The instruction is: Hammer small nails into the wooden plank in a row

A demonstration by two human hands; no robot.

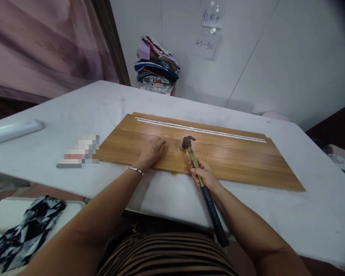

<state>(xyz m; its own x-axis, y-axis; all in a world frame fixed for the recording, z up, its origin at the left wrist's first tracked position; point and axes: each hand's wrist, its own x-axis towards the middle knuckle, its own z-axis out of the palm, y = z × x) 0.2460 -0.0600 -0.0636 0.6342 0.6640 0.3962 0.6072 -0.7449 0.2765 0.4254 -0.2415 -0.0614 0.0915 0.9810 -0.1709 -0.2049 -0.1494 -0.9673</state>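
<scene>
A long wooden board lies on the white table, with a strip of shiny nails along its far edge and a short row of small dark dots near its middle. My right hand is closed round the shaft of a claw hammer; the rusty head rests on the board beside the dots and the black grip sticks out behind my wrist. My left hand lies on the board just left of the hammer head, knuckles up and fingers curled under. A bracelet circles that wrist.
A white flat bar lies at the table's left edge, and a blurred box sits left of the board. Folded clothes are piled against the wall behind. Patterned cloth lies on a low surface at the lower left.
</scene>
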